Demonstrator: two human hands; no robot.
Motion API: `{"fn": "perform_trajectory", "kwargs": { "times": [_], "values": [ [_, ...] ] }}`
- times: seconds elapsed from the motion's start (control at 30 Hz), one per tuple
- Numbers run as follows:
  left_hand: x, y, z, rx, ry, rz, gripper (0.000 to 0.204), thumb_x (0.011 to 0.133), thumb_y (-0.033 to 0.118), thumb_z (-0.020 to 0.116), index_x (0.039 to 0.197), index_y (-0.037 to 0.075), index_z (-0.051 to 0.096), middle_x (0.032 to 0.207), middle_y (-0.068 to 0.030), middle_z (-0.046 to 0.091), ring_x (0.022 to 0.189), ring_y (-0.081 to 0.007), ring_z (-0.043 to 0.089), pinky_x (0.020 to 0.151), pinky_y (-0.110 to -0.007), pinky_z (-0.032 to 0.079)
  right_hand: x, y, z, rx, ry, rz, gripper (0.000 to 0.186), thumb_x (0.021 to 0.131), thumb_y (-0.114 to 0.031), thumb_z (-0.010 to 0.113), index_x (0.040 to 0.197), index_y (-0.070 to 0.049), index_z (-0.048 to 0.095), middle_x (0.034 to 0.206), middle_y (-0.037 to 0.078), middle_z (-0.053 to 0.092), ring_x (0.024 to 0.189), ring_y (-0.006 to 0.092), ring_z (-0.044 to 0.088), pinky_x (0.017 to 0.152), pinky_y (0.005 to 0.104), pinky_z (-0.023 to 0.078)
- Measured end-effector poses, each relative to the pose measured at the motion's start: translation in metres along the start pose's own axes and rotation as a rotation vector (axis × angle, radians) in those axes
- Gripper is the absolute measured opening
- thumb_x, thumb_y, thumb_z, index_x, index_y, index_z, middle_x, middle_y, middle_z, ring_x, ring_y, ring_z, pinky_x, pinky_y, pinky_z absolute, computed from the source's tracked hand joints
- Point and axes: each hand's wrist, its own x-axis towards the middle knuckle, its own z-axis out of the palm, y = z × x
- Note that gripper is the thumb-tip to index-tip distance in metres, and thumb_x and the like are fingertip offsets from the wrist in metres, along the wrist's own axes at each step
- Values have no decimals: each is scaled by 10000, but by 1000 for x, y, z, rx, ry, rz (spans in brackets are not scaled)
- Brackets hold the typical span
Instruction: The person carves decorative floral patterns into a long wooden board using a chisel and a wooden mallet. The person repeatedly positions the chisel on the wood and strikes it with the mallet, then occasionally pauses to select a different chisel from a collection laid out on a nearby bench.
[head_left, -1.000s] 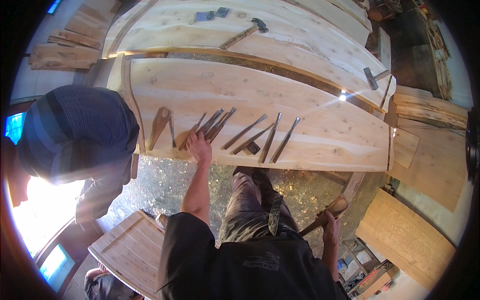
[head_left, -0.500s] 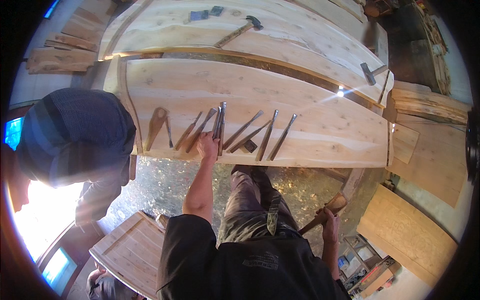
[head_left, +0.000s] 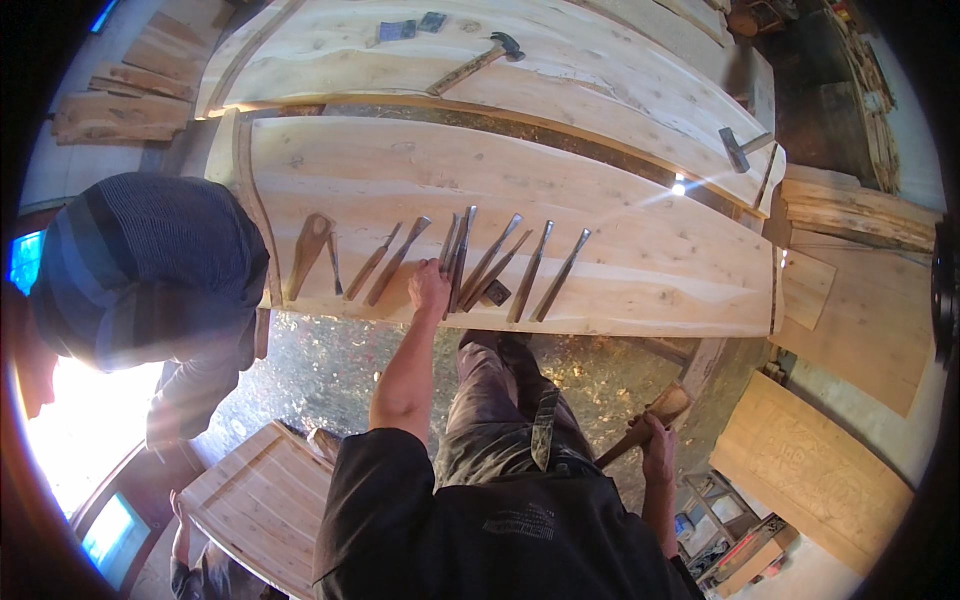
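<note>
Two long wooden panels [head_left: 610,110] lie side by side, far and near. Along the near panel [head_left: 650,280], toward its near edge, runs a row of wood-handled chisels [head_left: 563,275]. At near right, a paddle-shaped wooden mallet [head_left: 670,402] is clasped in the right hand [head_left: 657,452]. The left hand [head_left: 428,290] touches a slim chisel [head_left: 447,238] left of mid-panel; whether it grips cannot be told.

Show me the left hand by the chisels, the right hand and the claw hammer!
Left hand [head_left: 430,287], head view: back of the hand.
Right hand [head_left: 659,452], head view: middle of the hand.
Claw hammer [head_left: 470,68], head view: wooden handle.
</note>
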Motion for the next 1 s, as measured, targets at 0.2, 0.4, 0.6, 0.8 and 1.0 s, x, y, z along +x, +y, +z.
{"fn": "perform_trajectory", "kwargs": {
  "times": [0.2, 0.4, 0.6, 0.8, 1.0],
  "values": [
    [-10, 19, -18, 109, 138, 7, 158, 900, 175, 699, 1036, 95, 713, 1094, -159, 646, 1024, -370, 648, 871, -505, 542, -3, -8, 3, -21, -20, 11, 292, 940, -171, 675, 1135, 40, 622, 960, 163, 708, 882, 302, 726, 798, 431, 616],
    [-9, 8, 4, 166, -60, 114, 166, 918, 196, 679, 992, 57, 729, 1104, -152, 663, 997, -360, 688, 820, -513, 562, 4, -6, 1, -25, -28, 26, 270, 942, -161, 668, 1122, 37, 628, 961, 160, 711, 879, 292, 729, 800, 421, 618],
    [3, 26, 7, 295, -167, -11, 196, 904, 230, 683, 979, 57, 733, 1057, -155, 719, 959, -358, 724, 799, -524, 569, 6, -6, 1, -15, -77, 14, 217, 958, -144, 643, 1093, 25, 639, 925, 139, 713, 860, 274, 727, 780, 401, 619],
    [9, 30, 7, 285, -134, -24, 237, 938, 230, 631, 1053, 40, 714, 1123, -171, 693, 950, -366, 727, 789, -520, 576, 9, -4, 1, -5, -50, 28, 230, 960, -161, 649, 1097, 23, 633, 938, 143, 711, 866, 279, 725, 793, 413, 620],
    [-8, 17, -41, 270, 31, -74, 296, 955, 258, 605, 1096, 8, 674, 1255, -168, 613, 1137, -358, 621, 948, -528, 494, 10, 2, -2, 14, -24, 56, 311, 958, -199, 662, 1159, 35, 624, 999, 151, 702, 901, 296, 719, 803, 420, 615]
  ]
}}
